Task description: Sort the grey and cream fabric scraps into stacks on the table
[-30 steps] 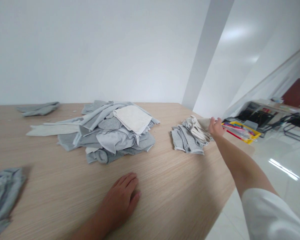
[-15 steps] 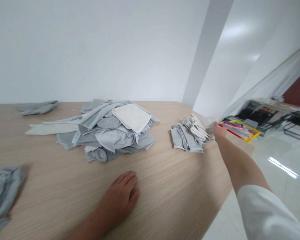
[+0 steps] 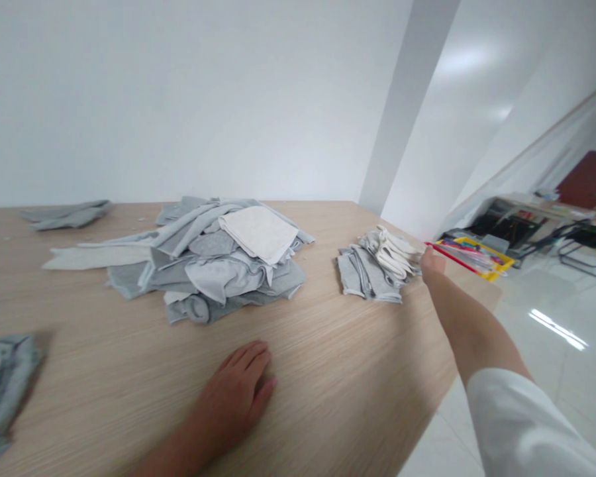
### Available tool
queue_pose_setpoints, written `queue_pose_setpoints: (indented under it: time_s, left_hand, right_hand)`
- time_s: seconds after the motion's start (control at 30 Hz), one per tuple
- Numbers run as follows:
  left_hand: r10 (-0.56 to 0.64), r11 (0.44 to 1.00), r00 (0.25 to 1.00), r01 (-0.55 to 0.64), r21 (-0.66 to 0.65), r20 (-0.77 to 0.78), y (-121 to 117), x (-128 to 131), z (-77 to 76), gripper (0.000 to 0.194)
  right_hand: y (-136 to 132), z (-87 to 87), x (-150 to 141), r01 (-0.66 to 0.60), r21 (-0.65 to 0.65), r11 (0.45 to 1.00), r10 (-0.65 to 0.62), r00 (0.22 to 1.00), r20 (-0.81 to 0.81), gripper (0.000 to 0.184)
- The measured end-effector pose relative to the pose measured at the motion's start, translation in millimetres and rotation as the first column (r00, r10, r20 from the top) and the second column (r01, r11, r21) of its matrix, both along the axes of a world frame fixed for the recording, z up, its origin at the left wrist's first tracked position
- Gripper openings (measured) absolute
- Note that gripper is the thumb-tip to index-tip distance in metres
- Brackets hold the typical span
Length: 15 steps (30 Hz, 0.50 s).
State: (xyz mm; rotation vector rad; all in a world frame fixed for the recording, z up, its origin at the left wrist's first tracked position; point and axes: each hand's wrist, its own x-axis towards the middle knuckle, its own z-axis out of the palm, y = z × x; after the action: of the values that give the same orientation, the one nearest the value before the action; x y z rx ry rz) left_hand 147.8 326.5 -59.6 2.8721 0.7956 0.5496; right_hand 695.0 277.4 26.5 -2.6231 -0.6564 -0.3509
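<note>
My left hand point(image 3: 236, 397) lies flat on the wooden table point(image 3: 328, 371), fingers stretched out and holding nothing. My right arm reaches far across to a small stack of folded grey and beige cloths point(image 3: 372, 268) near the table's right edge. My right hand point(image 3: 431, 262) sits curled at the stack's right side, against the edge of the beige cloth point(image 3: 395, 246) on top. Its fingertips are turned away from me. A big loose heap of grey cloths point(image 3: 218, 268) with a cream cloth on top lies in the middle.
A grey cloth point(image 3: 67, 215) lies at the far left and another point(image 3: 2, 384) at the near left edge. A pale strip point(image 3: 94, 257) sticks out of the heap. Beyond the table's right edge are a yellow tray of coloured items point(image 3: 477, 257), desks and glossy floor.
My right hand has come down from a raised position, and the beige cloth it held up now rests on the small stack. My left hand has stayed flat.
</note>
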Motion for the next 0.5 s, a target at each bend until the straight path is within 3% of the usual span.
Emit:
queue_pose_setpoints:
  time_s: [0.1,0.17,0.27,0.33,0.37,0.43,0.5]
  left_hand:
    - [-0.002,1.0,1.0,0.002,-0.009,-0.004,0,1,0.4,0.034]
    - [-0.001,1.0,1.0,0.001,-0.019,-0.009,-1,1,0.7,0.035]
    - [0.004,0.999,1.0,-0.005,-0.039,-0.015,-2,1,2.1,0.035]
    - [0.009,0.999,1.0,-0.01,-0.051,-0.013,-4,0,3.6,0.035]
    - [0.013,0.998,1.0,-0.013,-0.056,-0.011,-5,0,4.5,0.034]
    - [0.019,0.998,1.0,-0.019,-0.068,-0.008,-6,0,6.1,0.033]
    - [0.019,0.997,1.0,-0.02,-0.078,-0.005,-7,-1,7.3,0.033]
  right_hand:
    - [5,10.4,-18,0.167,0.181,0.969,-0.17,0.985,0.004,0.036]
    - [14,19.3,-33,0.198,0.29,0.936,-0.22,0.974,0.044,0.047]
    - [36,32.1,-65,0.089,0.38,0.921,-0.163,0.972,0.168,0.064]
    - [53,36.3,-96,-0.116,0.373,0.92,0.005,0.958,0.286,0.067]
    - [61,36.1,-115,-0.372,0.349,0.86,0.228,0.893,0.388,0.062]
    - [77,31.2,-159,-0.747,0.178,0.64,0.621,0.639,0.454,0.048]
    - [92,21.9,-205,-0.88,0.023,0.474,0.807,0.445,0.388,0.04]
